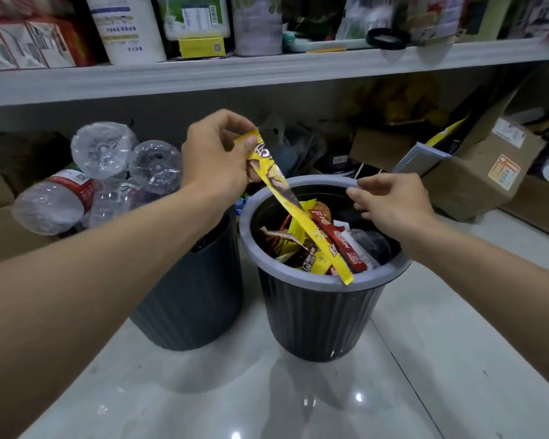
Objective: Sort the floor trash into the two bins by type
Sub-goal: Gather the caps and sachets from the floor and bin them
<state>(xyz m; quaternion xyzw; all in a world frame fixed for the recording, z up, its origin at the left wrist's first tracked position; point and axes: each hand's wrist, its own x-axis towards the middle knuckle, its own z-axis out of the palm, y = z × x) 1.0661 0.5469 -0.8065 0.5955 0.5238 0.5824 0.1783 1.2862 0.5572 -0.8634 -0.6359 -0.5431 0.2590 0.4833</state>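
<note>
My left hand (217, 160) pinches the top of a long yellow wrapper (293, 204) that slants down across the right bin (314, 312), its lower end lying on the near rim. That bin holds several snack wrappers (330, 245), red, brown and yellow. My right hand (390, 205) hovers over the bin's far right rim with fingers loosely curled and nothing in them. The left bin (191, 299) stands beside it, piled high with several clear plastic bottles (102, 179); my left forearm hides part of its rim.
Both bins stand on a glossy white tiled floor (235, 391). Behind them runs a low shelf with cardboard boxes (482, 182) at the right and a dark bag in the middle. The shelf above (267, 74) carries cartons, jars and packets.
</note>
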